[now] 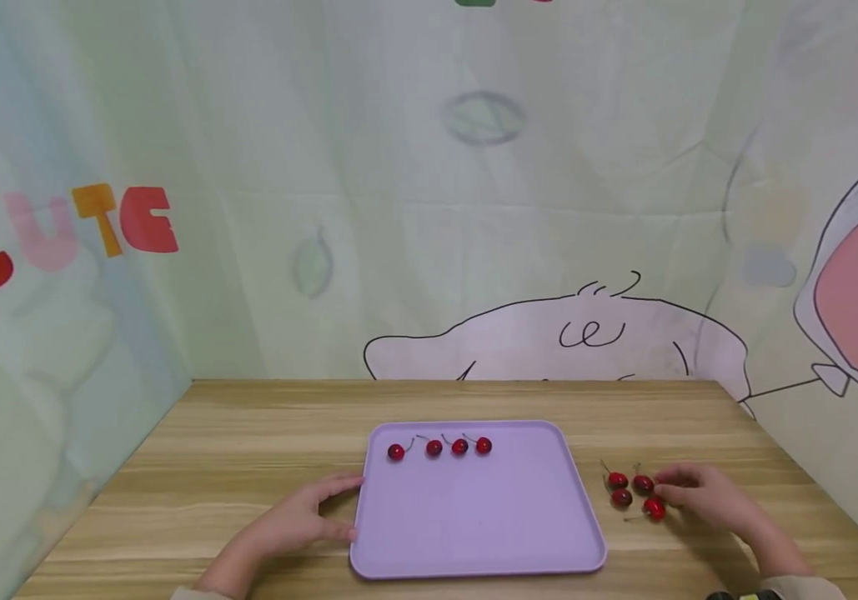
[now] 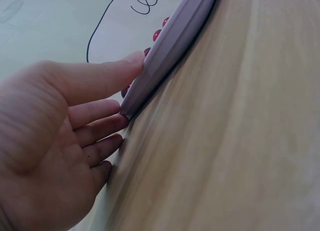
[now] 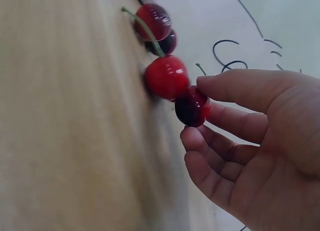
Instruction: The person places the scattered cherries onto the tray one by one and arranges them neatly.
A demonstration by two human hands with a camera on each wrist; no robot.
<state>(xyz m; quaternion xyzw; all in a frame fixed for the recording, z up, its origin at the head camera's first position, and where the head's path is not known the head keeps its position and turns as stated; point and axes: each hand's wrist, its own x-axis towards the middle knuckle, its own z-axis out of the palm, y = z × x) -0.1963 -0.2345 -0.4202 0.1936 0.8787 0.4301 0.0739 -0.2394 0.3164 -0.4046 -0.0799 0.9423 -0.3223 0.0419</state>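
A lilac tray point(image 1: 474, 517) lies on the table, with several red cherries point(image 1: 434, 448) in a row along its far left side. My left hand point(image 1: 301, 517) is at the tray's left edge, thumb and fingertips touching the rim, fingers fairly straight. To the right of the tray, more cherries point(image 1: 621, 498) with thin stems sit in a loose cluster on the wood. My right hand point(image 1: 709, 496) pinches a dark red cherry point(image 3: 191, 108) of that cluster between thumb and fingers. Just beside it in the right wrist view is a brighter red cherry point(image 3: 167, 77) with a green stem.
The wood-grain table point(image 1: 263, 433) reaches back to a pale printed curtain point(image 1: 413, 250), which also hangs along both sides. A dark banded object point(image 1: 744, 595) shows at the right wrist, by the bottom edge of the head view.
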